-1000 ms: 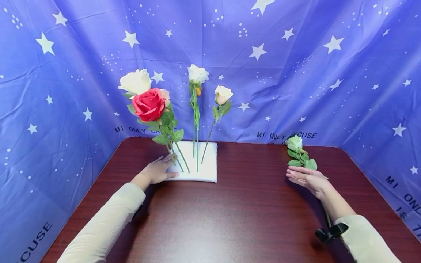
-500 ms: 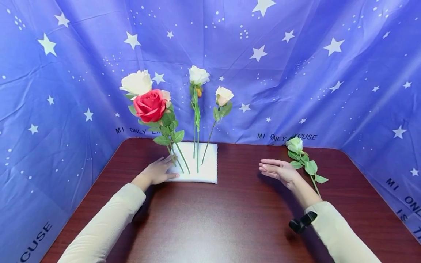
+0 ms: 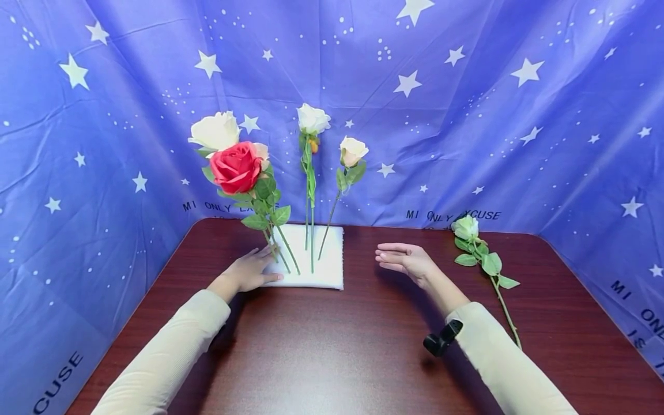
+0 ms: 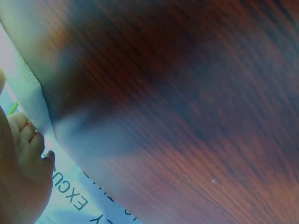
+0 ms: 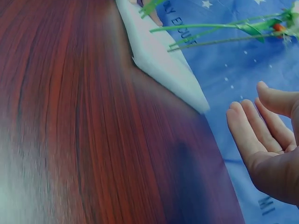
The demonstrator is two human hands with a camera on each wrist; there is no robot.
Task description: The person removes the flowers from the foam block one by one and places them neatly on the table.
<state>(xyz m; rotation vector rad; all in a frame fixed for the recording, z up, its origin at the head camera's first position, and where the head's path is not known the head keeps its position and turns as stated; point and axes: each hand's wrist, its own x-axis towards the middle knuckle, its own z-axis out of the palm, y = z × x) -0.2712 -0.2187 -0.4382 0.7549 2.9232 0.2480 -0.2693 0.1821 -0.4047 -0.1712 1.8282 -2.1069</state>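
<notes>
A white foam block [image 3: 327,274] lies at the back of the table, with several artificial roses standing in it. On its left side a red rose [image 3: 236,167] leans in front of a large white rose [image 3: 214,130]. Another white rose [image 3: 313,119] stands near the middle, and a cream rose [image 3: 353,151] tilts to the right. My left hand [image 3: 250,270] rests with spread fingers on the block's left edge, near the stems. To the right of the block, my right hand [image 3: 410,262] hovers above the table, fingers extended and holding nothing.
A pale green-white rose [image 3: 466,228] lies flat on the right side of the brown table [image 3: 311,346], its stem [image 3: 505,311] toward the front. Behind the table hangs a blue curtain [image 3: 404,104] with stars. A black wrist camera [image 3: 442,339] sits at the right sleeve.
My right hand has moved left, away from the lying rose toward the foam block, leaving that rose's leaves and stem in view. My left hand stays on the block.
</notes>
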